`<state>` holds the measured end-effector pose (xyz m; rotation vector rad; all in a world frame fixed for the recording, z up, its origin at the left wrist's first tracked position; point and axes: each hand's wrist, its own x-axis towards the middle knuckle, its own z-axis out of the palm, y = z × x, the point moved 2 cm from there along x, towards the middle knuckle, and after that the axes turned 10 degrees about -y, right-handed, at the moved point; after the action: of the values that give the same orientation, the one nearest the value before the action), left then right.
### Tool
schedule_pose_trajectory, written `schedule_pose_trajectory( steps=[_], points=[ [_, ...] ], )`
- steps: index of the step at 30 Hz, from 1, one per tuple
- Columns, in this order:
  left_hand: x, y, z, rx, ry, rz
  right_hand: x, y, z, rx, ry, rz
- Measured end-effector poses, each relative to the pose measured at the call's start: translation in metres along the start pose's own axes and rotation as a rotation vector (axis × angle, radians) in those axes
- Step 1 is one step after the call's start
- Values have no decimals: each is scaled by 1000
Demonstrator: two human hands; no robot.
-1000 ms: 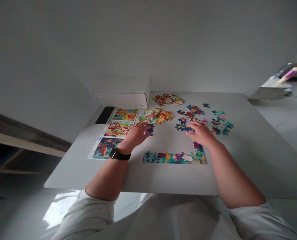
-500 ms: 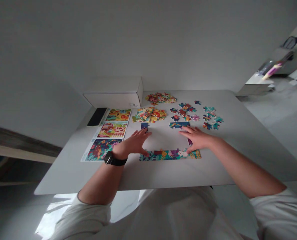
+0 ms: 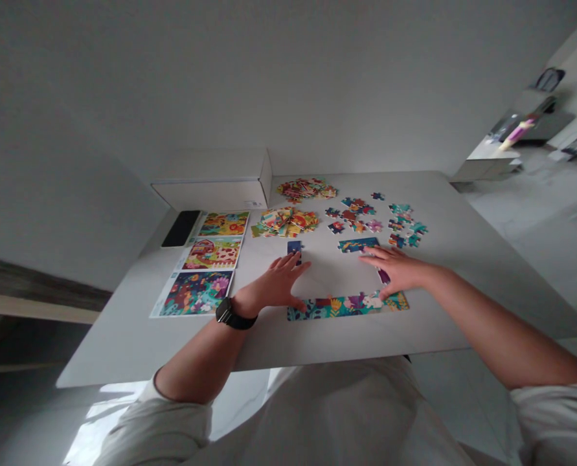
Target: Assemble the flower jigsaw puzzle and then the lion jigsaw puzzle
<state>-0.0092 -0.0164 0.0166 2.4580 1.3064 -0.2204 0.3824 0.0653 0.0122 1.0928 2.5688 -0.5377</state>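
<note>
My left hand (image 3: 282,283) lies with fingers spread over the left side of a partly joined jigsaw puzzle. Its fingertips touch a dark blue edge piece (image 3: 294,247), and its thumb rests at the left end of the colourful bottom strip (image 3: 339,307). Flat on the right side, my right hand (image 3: 395,266) is spread too, partly covering a purple side piece (image 3: 383,276). Its fingers reach the blue top strip (image 3: 359,245) and its thumb the bottom strip. Under my hands, parts of both sides are hidden.
Loose puzzle pieces (image 3: 353,213) and teal pieces (image 3: 407,226) lie behind the right hand. Two piles, one orange-yellow (image 3: 288,222) and one farther back (image 3: 307,189), sit near a white box (image 3: 210,191). A picture sheet (image 3: 171,304) and black phone (image 3: 181,228) lie left.
Both hands have slid the partly joined puzzle to the right across the table, farther from the picture sheet. The view has shifted slightly. Loose pieces and piles stay in place on the table.
</note>
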Motion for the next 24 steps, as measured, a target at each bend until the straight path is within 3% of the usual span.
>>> schedule_pose_trajectory(
  steps=[3, 6, 10, 16, 20, 24],
  points=[
    [1, -4, 0, -40, 45, 13, 6, -2, -12, 38, 75, -22],
    [2, -11, -6, -94, 187, 5, 19, -7, -34, 69, 230, -16],
    [4, -26, -16, -122, 390, -68, 56, -16, -62, 102, 401, 143],
    [7, -47, -18, -138, 445, -144, 126, -33, -75, 153, 405, 422],
    [4, -55, -18, -144, 465, -189, 154, -35, -75, 167, 368, 430],
    [2, -57, -19, -152, 502, -194, 163, -35, -75, 203, 358, 406]
  ],
)
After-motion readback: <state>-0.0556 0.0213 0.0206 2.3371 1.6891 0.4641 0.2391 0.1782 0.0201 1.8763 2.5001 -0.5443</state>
